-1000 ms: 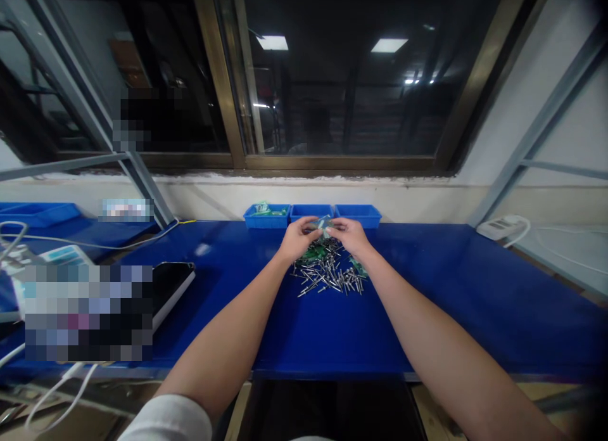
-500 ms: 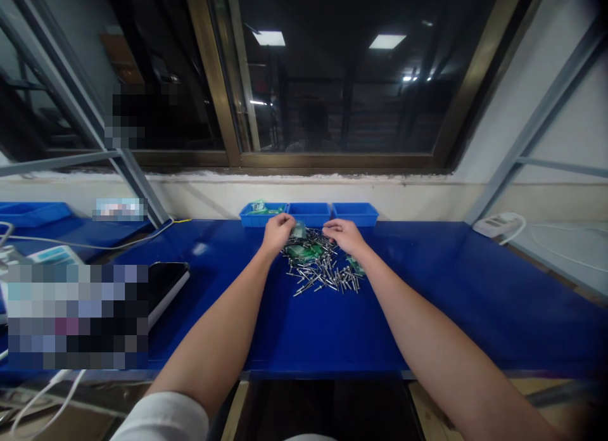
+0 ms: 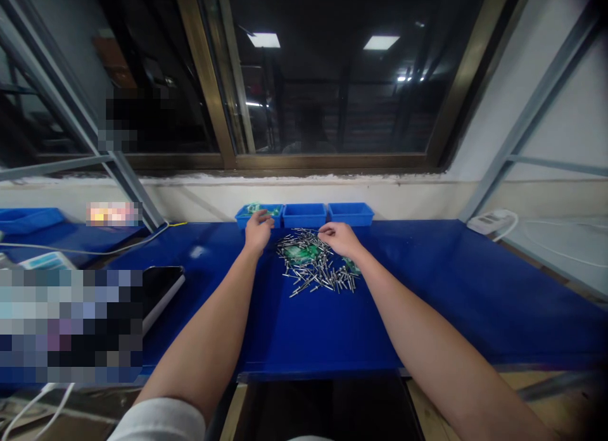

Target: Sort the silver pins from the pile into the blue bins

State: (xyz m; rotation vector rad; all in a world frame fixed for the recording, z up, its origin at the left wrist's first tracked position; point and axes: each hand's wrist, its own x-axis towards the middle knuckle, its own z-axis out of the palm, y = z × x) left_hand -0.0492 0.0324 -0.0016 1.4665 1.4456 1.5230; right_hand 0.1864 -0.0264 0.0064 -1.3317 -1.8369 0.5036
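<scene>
The pile of metal blind rivets (image 3: 316, 277) lay between the hands and a little nearer the body, on the blue tabletop (image 3: 313, 339), and the right hand (image 3: 342, 239) was the nearer of the two. Its bent fingertips were at the pile's far right edge, thumb and forefinger drawn close together; whether they pinched a rivet could not be told. The left hand (image 3: 259, 235) was off to the pile's left, fingers partly curled at the near side of the left blue bin (image 3: 242, 222), which had green packets (image 3: 259, 209) in it; whether that hand held anything could not be told either. The rivets pointed many ways, with no shared long axis. A green packet (image 3: 300, 254) lay among them, roughly crosswise to the person, left of and nearer the body than the right fingertips. The middle bin (image 3: 304, 220) stood straight beyond the pile.
</scene>
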